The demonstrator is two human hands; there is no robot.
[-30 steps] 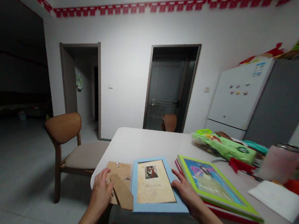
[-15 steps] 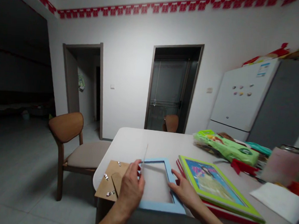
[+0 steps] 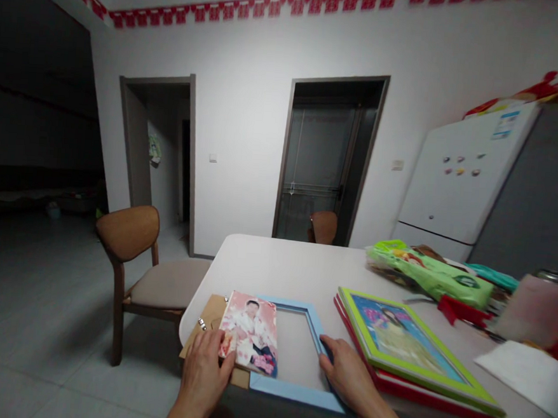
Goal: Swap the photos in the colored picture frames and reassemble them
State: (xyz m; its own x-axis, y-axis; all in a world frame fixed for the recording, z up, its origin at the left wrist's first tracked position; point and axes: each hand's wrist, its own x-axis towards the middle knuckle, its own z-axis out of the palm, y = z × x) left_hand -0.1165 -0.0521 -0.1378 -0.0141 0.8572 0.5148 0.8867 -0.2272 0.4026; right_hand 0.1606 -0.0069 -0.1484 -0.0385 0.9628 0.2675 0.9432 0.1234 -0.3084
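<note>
A light blue picture frame [image 3: 317, 329] lies flat near the front edge of the white table [image 3: 284, 267], its opening showing the tabletop. My left hand [image 3: 205, 372] pinches the lower left corner of a pink photo [image 3: 251, 331], which is turned face up and overlaps the frame's left side. Under the photo lies the brown backing board [image 3: 207, 322] with metal clips. My right hand [image 3: 348, 376] rests with fingers flat on the frame's right edge.
A green-framed picture [image 3: 407, 355] lies on a red frame right of the blue one. Further right are a green packet [image 3: 427, 273], a pink metal-lidded jar [image 3: 537, 306] and white paper [image 3: 528, 376]. A wooden chair [image 3: 136, 269] stands left of the table; a fridge [image 3: 467, 177] behind.
The sheet that lay in the blue frame was lifted out by my left hand, turned on edge, and now lies face up as a pink photo over the frame's left side.
</note>
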